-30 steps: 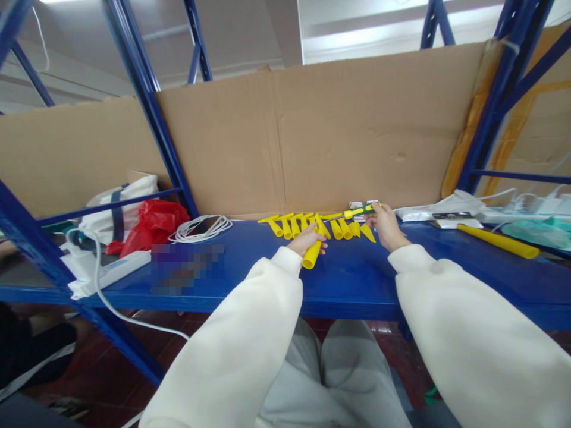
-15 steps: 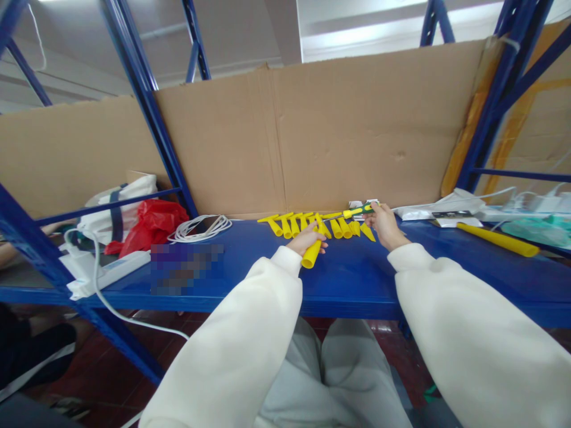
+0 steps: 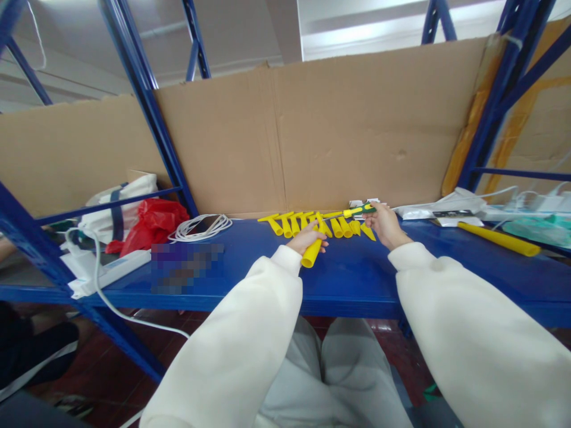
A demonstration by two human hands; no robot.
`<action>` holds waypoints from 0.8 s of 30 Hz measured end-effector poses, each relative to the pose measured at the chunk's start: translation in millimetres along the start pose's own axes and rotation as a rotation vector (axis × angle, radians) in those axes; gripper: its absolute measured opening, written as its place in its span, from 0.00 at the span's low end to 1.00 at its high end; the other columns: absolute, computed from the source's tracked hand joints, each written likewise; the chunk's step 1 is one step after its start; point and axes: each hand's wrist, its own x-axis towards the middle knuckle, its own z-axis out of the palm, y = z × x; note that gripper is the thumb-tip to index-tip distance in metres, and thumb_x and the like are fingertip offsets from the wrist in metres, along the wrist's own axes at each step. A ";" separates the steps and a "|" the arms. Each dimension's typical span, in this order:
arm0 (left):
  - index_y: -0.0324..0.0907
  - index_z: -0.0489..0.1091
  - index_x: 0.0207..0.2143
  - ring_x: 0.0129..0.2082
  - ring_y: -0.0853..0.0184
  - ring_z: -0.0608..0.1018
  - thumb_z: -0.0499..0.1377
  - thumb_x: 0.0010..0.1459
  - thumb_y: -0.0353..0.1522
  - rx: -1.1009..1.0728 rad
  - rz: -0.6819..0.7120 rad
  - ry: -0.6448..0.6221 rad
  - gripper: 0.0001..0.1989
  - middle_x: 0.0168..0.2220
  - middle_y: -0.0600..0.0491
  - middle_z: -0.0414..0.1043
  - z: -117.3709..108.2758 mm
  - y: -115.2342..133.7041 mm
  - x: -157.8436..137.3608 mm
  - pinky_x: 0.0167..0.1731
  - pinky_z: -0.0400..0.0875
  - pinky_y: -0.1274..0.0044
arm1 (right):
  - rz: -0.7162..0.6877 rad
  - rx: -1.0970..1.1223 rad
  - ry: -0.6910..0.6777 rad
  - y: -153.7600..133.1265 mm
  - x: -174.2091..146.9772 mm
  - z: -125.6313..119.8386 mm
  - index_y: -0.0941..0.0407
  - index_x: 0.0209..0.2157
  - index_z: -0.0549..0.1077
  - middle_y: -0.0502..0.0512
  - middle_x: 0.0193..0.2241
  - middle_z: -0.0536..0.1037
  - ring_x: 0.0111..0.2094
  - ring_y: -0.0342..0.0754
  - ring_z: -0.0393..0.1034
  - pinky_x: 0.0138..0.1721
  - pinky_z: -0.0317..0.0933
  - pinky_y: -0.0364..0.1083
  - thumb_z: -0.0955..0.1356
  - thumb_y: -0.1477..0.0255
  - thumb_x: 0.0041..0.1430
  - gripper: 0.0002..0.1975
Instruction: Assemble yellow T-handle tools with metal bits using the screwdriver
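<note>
yellow hollow tube point(image 3: 310, 257) | left hand point(image 3: 306, 239) curled round it | right hand point(image 3: 384, 224) gripping green-yellow screwdriver point(image 3: 358, 211)

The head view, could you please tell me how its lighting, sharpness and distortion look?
In the head view, a bright strip nearly whites out above the cardboard; there too, the blue shelf shows faint sheen; the screwdriver is too soft for fine detail; the sleeves loom large, wide-lens fashion; and a pixelated patch hides what lies left of centre.
</note>
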 end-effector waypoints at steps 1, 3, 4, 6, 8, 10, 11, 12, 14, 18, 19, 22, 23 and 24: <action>0.45 0.45 0.72 0.19 0.74 0.73 0.55 0.53 0.17 0.002 0.005 0.006 0.46 0.41 0.49 0.74 0.5 0.4 -0.9 0.17 0.69 0.82 | 0.001 0.014 0.002 -2.3 -2.4 0.7 0.52 0.29 0.64 0.47 0.17 0.68 0.17 0.42 0.63 0.15 0.54 0.40 0.70 0.63 0.60 0.12; 0.45 0.45 0.72 0.19 0.74 0.72 0.55 0.54 0.17 0.012 0.010 0.017 0.46 0.41 0.48 0.74 1.4 1.1 -2.5 0.16 0.68 0.83 | -0.010 0.030 -0.012 -7.0 -7.9 2.1 0.52 0.29 0.64 0.47 0.17 0.68 0.17 0.42 0.63 0.14 0.53 0.39 0.72 0.63 0.58 0.13; 0.45 0.45 0.73 0.19 0.74 0.72 0.55 0.54 0.18 0.017 0.010 0.021 0.46 0.42 0.48 0.74 1.7 1.3 -3.2 0.16 0.68 0.83 | -0.015 0.036 -0.024 -9.3 -10.7 2.9 0.52 0.29 0.65 0.46 0.17 0.69 0.17 0.41 0.63 0.14 0.53 0.39 0.73 0.62 0.58 0.14; 0.46 0.44 0.73 0.20 0.74 0.72 0.54 0.54 0.18 0.019 0.010 0.023 0.47 0.43 0.47 0.73 2.1 1.6 -4.1 0.16 0.68 0.84 | -0.019 0.053 -0.049 -13.7 -15.5 4.6 0.52 0.29 0.65 0.46 0.18 0.69 0.17 0.41 0.63 0.14 0.53 0.38 0.74 0.58 0.57 0.17; 0.47 0.44 0.73 0.21 0.74 0.72 0.55 0.53 0.18 0.014 0.013 0.027 0.47 0.44 0.46 0.73 2.2 1.6 -4.7 0.16 0.67 0.84 | -0.017 0.076 -0.073 -17.7 -18.6 6.0 0.53 0.29 0.66 0.46 0.18 0.71 0.18 0.40 0.64 0.15 0.54 0.38 0.74 0.55 0.57 0.19; 0.48 0.43 0.73 0.21 0.74 0.72 0.55 0.53 0.18 0.004 0.022 0.034 0.48 0.42 0.47 0.73 2.4 1.6 -5.1 0.16 0.67 0.85 | -0.007 0.096 -0.091 -20.8 -19.7 6.8 0.53 0.28 0.66 0.47 0.19 0.72 0.19 0.40 0.66 0.16 0.56 0.38 0.74 0.54 0.58 0.20; 0.48 0.43 0.73 0.21 0.74 0.71 0.55 0.53 0.18 0.001 0.027 0.039 0.48 0.41 0.48 0.73 2.5 1.6 -5.4 0.16 0.67 0.85 | 0.002 0.100 -0.102 -21.8 -19.6 6.8 0.53 0.28 0.65 0.48 0.19 0.73 0.19 0.40 0.66 0.17 0.58 0.38 0.73 0.55 0.59 0.20; 0.48 0.43 0.73 0.21 0.74 0.71 0.55 0.53 0.18 -0.001 0.031 0.044 0.48 0.40 0.49 0.73 2.6 1.6 -5.5 0.15 0.67 0.85 | 0.012 0.098 -0.117 -22.6 -19.2 6.5 0.53 0.28 0.65 0.48 0.19 0.74 0.19 0.41 0.66 0.18 0.59 0.39 0.73 0.56 0.60 0.19; 0.48 0.42 0.73 0.20 0.75 0.72 0.55 0.53 0.18 -0.002 0.042 0.054 0.48 0.40 0.49 0.74 2.8 1.4 -5.5 0.15 0.66 0.85 | 0.026 0.083 -0.154 -22.9 -18.1 5.3 0.53 0.28 0.64 0.48 0.19 0.75 0.18 0.41 0.66 0.19 0.62 0.39 0.72 0.57 0.61 0.19; 0.47 0.42 0.73 0.20 0.75 0.72 0.55 0.52 0.18 0.019 0.060 0.064 0.49 0.43 0.47 0.74 2.3 0.5 -3.9 0.16 0.67 0.84 | 0.026 0.083 -0.142 -21.8 -16.6 3.1 0.54 0.27 0.65 0.47 0.18 0.74 0.16 0.38 0.64 0.18 0.60 0.36 0.75 0.59 0.58 0.19; 0.47 0.43 0.73 0.20 0.75 0.72 0.55 0.52 0.18 0.030 0.064 0.058 0.48 0.44 0.47 0.74 2.1 0.2 -3.4 0.16 0.68 0.84 | 0.023 0.096 -0.116 -21.9 -16.4 3.0 0.54 0.27 0.65 0.47 0.17 0.73 0.15 0.37 0.63 0.18 0.59 0.36 0.75 0.60 0.58 0.19; 0.48 0.45 0.73 0.21 0.74 0.73 0.54 0.53 0.18 0.070 0.082 0.027 0.47 0.46 0.46 0.74 2.0 -0.5 -2.6 0.17 0.69 0.83 | 0.022 0.130 -0.051 -23.5 -15.5 3.4 0.55 0.25 0.66 0.48 0.16 0.72 0.14 0.37 0.62 0.16 0.58 0.35 0.75 0.63 0.59 0.17; 0.48 0.45 0.73 0.21 0.74 0.73 0.54 0.53 0.18 0.087 0.087 0.019 0.47 0.46 0.46 0.74 2.1 -0.6 -2.6 0.17 0.69 0.83 | 0.025 0.137 -0.036 -24.3 -15.2 3.5 0.55 0.25 0.67 0.48 0.16 0.71 0.14 0.38 0.62 0.15 0.57 0.35 0.74 0.64 0.59 0.17; 0.47 0.45 0.73 0.21 0.75 0.73 0.54 0.54 0.18 0.105 0.091 0.012 0.46 0.46 0.46 0.74 2.3 -0.7 -2.5 0.17 0.69 0.83 | 0.026 0.141 -0.025 -25.1 -15.0 3.5 0.55 0.24 0.67 0.48 0.15 0.71 0.14 0.38 0.62 0.15 0.57 0.36 0.74 0.64 0.59 0.17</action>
